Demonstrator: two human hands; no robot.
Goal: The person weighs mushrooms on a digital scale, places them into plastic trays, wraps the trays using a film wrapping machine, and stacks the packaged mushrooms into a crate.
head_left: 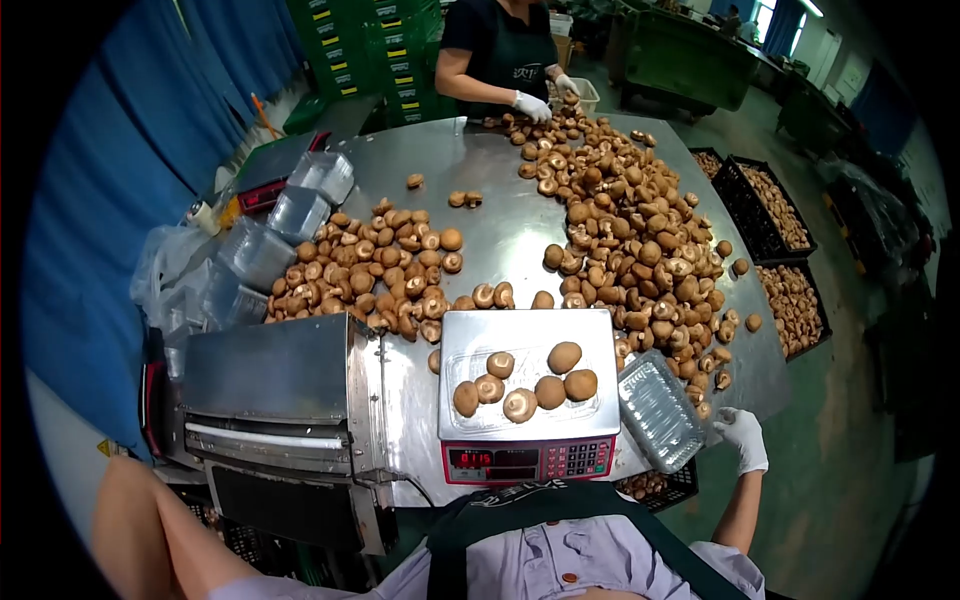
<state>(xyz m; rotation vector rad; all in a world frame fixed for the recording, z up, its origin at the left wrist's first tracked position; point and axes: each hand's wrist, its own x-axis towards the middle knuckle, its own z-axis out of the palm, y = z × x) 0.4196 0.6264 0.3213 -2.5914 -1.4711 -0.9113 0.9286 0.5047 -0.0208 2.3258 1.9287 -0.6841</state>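
Observation:
My right hand (742,438), in a white glove, is at the table's right front edge, close to a few loose mushrooms and the clear plastic tray (662,410) beside the scale. Its fingers look apart, and I see nothing between them. At the lower left only my bent left arm shows; the left hand is out of view. Right in front of me stands a digital scale (530,462) with a lit red display. Several brown mushrooms (520,404) lie spread on its steel plate, in what looks like a shallow clear tray.
A large mushroom heap (640,230) covers the table's right side; a smaller pile (370,265) lies left. Stacked clear containers (265,250) stand at the left edge, behind a metal machine (270,400). Across the table a gloved co-worker (510,60) handles mushrooms. Black crates (770,200) stand right.

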